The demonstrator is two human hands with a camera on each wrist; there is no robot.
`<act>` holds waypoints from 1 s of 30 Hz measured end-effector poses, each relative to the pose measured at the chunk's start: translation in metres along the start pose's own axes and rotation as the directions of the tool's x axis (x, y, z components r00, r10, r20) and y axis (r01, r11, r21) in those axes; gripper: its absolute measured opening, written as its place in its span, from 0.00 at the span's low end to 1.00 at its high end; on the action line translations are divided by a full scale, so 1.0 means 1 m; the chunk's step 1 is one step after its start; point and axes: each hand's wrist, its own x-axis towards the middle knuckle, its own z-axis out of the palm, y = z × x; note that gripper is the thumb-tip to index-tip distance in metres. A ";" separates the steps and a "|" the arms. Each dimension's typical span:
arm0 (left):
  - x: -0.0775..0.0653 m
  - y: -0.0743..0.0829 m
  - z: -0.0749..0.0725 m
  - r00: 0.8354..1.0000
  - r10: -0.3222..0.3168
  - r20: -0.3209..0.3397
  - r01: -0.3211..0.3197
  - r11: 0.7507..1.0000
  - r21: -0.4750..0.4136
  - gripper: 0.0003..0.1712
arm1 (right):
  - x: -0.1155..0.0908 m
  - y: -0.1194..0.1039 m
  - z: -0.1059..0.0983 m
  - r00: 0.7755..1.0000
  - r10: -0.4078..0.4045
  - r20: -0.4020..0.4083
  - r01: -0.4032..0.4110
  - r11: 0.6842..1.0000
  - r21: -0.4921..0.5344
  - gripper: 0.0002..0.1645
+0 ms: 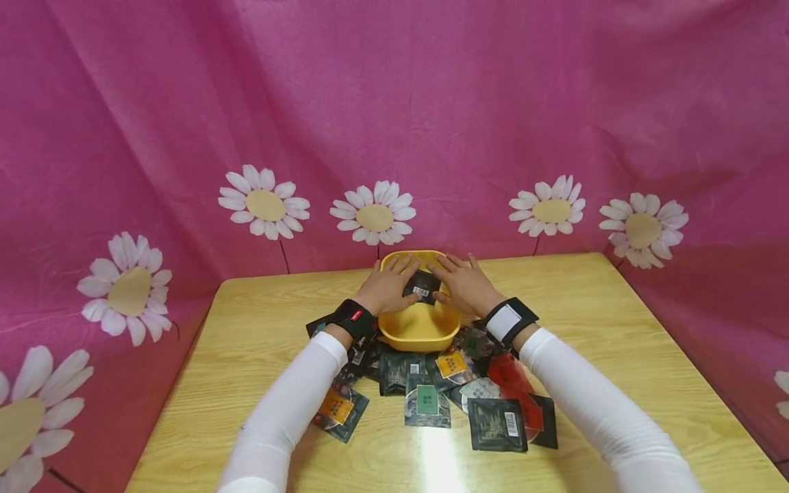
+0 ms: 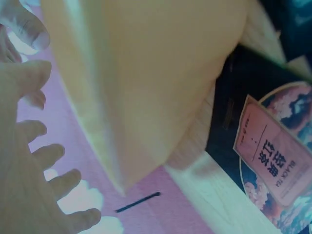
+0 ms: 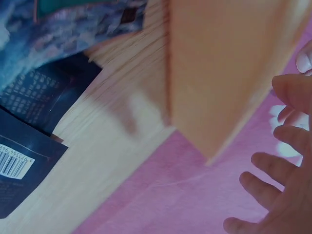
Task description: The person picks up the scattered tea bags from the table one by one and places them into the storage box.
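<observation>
A yellow plastic basin (image 1: 419, 329) stands near the table's back edge. One black sachet (image 1: 422, 286) with a white barcode label shows inside it, between the two hands. Over the basin's left side is my left hand (image 1: 390, 286), fingers spread and slightly bent. My right hand (image 1: 465, 286) mirrors it over the right side, thumb toward the sachet. Both wrist views show the fingers apart, the left hand (image 2: 34, 141) and the right hand (image 3: 282, 161) lying beyond the basin's wall. Beside the basin, the left wrist view shows a sachet labelled black tea (image 2: 273, 151).
Many tea sachets lie loosely piled in front of the basin, among them a green-labelled one (image 1: 427, 400), a black one (image 1: 498, 424) at the right and an orange-labelled one (image 1: 342, 411) at the left. A pink curtain (image 1: 468, 137) with daisies hangs behind the wooden table (image 1: 246, 342).
</observation>
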 end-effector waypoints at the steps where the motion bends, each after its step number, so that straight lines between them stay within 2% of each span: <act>1: -0.007 0.001 -0.001 0.999 0.019 -0.027 -0.019 1.000 0.001 0.46 | -0.005 -0.003 -0.002 1.000 -0.005 -0.009 0.005 1.000 0.002 0.42; 7: -0.055 0.014 -0.005 0.988 0.061 -0.143 -0.060 0.998 0.012 0.51 | -0.037 -0.026 -0.015 0.996 -0.046 -0.078 0.047 0.999 0.009 0.46; 11: -0.093 0.031 -0.005 0.976 0.104 -0.190 -0.107 0.994 -0.010 0.51 | -0.068 -0.044 -0.022 0.992 -0.078 -0.103 0.080 0.997 0.013 0.49; 16: -0.136 0.052 -0.003 0.965 0.152 -0.212 -0.155 0.988 0.001 0.51 | -0.105 -0.068 -0.026 0.988 -0.100 -0.115 0.105 0.994 0.034 0.52; 20: -0.161 0.065 0.005 0.965 0.186 -0.184 -0.193 0.981 -0.022 0.51 | -0.132 -0.085 -0.023 0.986 -0.118 -0.115 0.126 0.990 0.070 0.51; 23: -0.174 0.073 0.016 0.967 0.220 -0.129 -0.226 0.973 -0.040 0.49 | -0.149 -0.094 -0.014 0.989 -0.132 -0.069 0.138 0.987 0.086 0.49; 26: -0.181 0.080 0.030 0.967 0.249 -0.058 -0.252 0.967 -0.042 0.47 | -0.160 -0.103 -0.004 0.987 -0.164 -0.002 0.163 0.982 0.099 0.48; 30: -0.183 0.088 0.047 0.962 0.271 0.035 -0.268 0.961 -0.067 0.45 | -0.167 -0.113 0.009 0.978 -0.192 0.088 0.179 0.974 0.139 0.44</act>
